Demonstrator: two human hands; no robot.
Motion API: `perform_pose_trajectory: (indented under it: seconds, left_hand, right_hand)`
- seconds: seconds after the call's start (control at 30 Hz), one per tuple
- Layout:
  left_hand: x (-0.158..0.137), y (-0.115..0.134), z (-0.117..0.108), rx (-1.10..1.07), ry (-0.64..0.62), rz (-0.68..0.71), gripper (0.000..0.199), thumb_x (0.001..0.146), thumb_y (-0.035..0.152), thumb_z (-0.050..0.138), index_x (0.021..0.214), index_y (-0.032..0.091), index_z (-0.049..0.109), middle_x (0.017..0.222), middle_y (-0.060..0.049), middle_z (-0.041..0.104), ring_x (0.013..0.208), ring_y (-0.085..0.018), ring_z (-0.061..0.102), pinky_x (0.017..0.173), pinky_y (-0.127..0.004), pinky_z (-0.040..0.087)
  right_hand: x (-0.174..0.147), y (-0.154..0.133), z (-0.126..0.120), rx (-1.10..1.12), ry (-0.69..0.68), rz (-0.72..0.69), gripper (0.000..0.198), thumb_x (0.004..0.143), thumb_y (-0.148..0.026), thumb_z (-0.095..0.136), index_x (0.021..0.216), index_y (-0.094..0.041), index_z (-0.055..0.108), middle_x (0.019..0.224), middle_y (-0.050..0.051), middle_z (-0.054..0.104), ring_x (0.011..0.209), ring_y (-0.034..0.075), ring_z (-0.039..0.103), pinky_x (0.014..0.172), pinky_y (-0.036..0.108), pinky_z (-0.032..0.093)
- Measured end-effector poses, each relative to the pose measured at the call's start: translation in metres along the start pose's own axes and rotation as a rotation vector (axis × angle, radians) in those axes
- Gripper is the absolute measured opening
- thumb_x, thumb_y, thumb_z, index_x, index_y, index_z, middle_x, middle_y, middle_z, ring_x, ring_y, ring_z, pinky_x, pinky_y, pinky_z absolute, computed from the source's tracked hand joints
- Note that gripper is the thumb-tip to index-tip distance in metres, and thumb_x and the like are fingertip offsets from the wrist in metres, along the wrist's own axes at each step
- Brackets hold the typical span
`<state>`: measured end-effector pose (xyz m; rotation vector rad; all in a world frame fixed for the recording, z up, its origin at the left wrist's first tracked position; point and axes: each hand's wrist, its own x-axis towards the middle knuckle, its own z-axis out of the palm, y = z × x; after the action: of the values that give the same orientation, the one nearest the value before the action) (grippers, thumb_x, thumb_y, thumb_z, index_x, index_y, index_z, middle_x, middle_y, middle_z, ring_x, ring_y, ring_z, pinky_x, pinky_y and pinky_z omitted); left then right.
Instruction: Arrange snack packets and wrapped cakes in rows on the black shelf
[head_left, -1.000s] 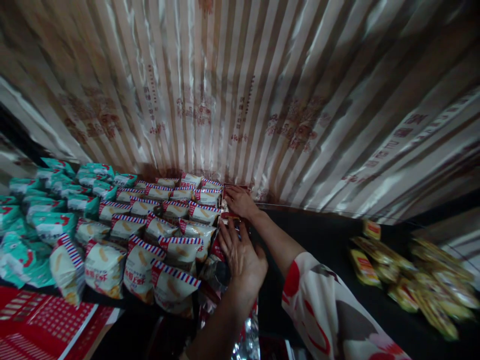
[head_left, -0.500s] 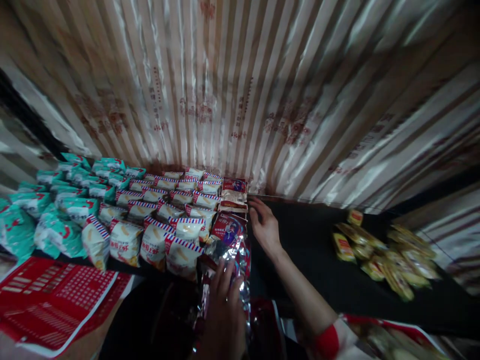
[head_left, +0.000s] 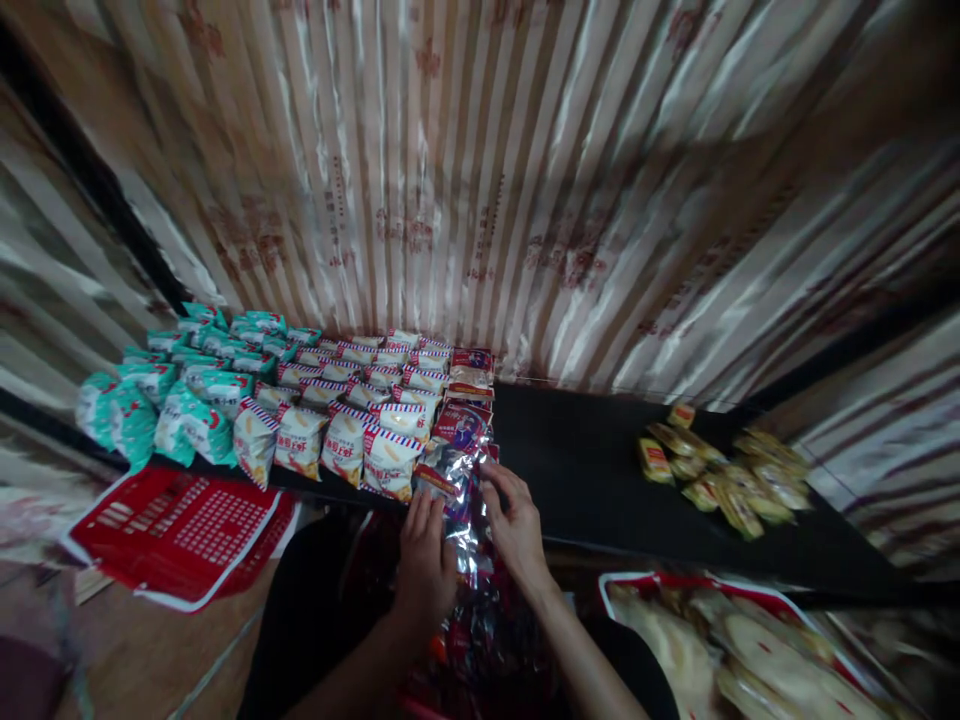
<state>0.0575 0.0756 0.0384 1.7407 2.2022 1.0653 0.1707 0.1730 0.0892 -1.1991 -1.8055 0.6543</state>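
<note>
A shiny strip of dark red and purple snack packets runs from my lap up over the shelf's front edge. My left hand is closed on its left side, with the fingertips on the silver packet face. My right hand grips the right side with bent fingers; the thumb is partly hidden. Farther back, a red-purple packet lies flat on the shelf, with more of the same kind behind it. White snack bags with striped tops stand directly left of my hands.
Teal snack bags fill the left of the black shelf. Several yellow-wrapped packets lie at its right. A red basket sits below left, and another red basket with white rim holds pale packages. A striped curtain hangs behind.
My right hand has come back from the rear of the shelf to the strip's right side. My left hand has moved slightly left, to the strip's left side. The view has shifted.
</note>
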Motion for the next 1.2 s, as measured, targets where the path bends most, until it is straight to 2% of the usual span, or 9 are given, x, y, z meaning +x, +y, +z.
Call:
perform_pose_trajectory:
  seconds: [0.1, 0.23, 0.37, 0.63, 1.03, 1.2]
  left_hand:
    - [0.008, 0.012, 0.001, 0.035, -0.058, 0.005, 0.053, 0.082, 0.012, 0.036, 0.133, 0.004, 0.044, 0.143, -0.017, 0.040, 0.138, -0.029, 0.026, 0.110, -0.047, 0.031]
    - [0.015, 0.030, -0.005, 0.090, -0.143, -0.057, 0.057, 0.079, 0.013, 0.042, 0.136, 0.006, 0.042, 0.146, -0.016, 0.035, 0.139, -0.031, 0.022, 0.111, -0.049, 0.027]
    - [0.024, 0.039, -0.009, 0.121, -0.146, -0.084, 0.056, 0.079, 0.015, 0.043, 0.135, 0.008, 0.044, 0.147, -0.016, 0.033, 0.140, -0.032, 0.017, 0.111, -0.051, 0.025]
    - [0.034, 0.040, 0.002, 0.173, -0.127, -0.072, 0.057, 0.078, 0.013, 0.043, 0.135, 0.007, 0.043, 0.144, -0.018, 0.038, 0.136, -0.031, 0.030, 0.111, -0.050, 0.026]
    - [0.040, 0.035, 0.007, 0.109, -0.055, 0.017, 0.048, 0.083, 0.016, 0.038, 0.128, 0.005, 0.052, 0.136, -0.014, 0.050, 0.137, -0.032, 0.026, 0.111, -0.051, 0.026]
    - [0.045, 0.023, 0.018, 0.055, -0.027, 0.061, 0.050, 0.081, 0.016, 0.039, 0.127, 0.004, 0.052, 0.135, -0.016, 0.051, 0.134, -0.032, 0.033, 0.110, -0.050, 0.029]
  right_hand:
    - [-0.009, 0.000, 0.000, -0.019, -0.021, 0.014, 0.032, 0.086, -0.035, 0.044, 0.104, -0.022, 0.068, 0.112, 0.010, 0.066, 0.110, 0.024, 0.055, 0.100, 0.046, 0.042]
    - [-0.013, 0.004, -0.002, -0.056, -0.033, 0.019, 0.033, 0.085, -0.034, 0.044, 0.104, -0.022, 0.067, 0.113, 0.009, 0.066, 0.111, 0.024, 0.055, 0.101, 0.047, 0.041]
    - [-0.008, 0.006, -0.002, -0.082, -0.030, 0.028, 0.034, 0.084, -0.033, 0.042, 0.104, -0.022, 0.068, 0.110, 0.009, 0.067, 0.109, 0.024, 0.057, 0.100, 0.046, 0.042]
    - [0.016, 0.006, 0.006, -0.137, -0.069, 0.046, 0.036, 0.084, -0.029, 0.040, 0.108, -0.020, 0.066, 0.111, 0.007, 0.067, 0.108, 0.022, 0.056, 0.098, 0.039, 0.044]
    - [0.030, 0.013, 0.013, -0.189, -0.041, 0.084, 0.036, 0.084, -0.029, 0.040, 0.107, -0.019, 0.067, 0.109, 0.007, 0.068, 0.107, 0.022, 0.057, 0.098, 0.037, 0.043]
    - [0.034, 0.008, 0.013, -0.303, -0.054, 0.140, 0.037, 0.087, -0.029, 0.040, 0.113, -0.018, 0.064, 0.110, 0.007, 0.067, 0.106, 0.023, 0.055, 0.093, 0.034, 0.044]
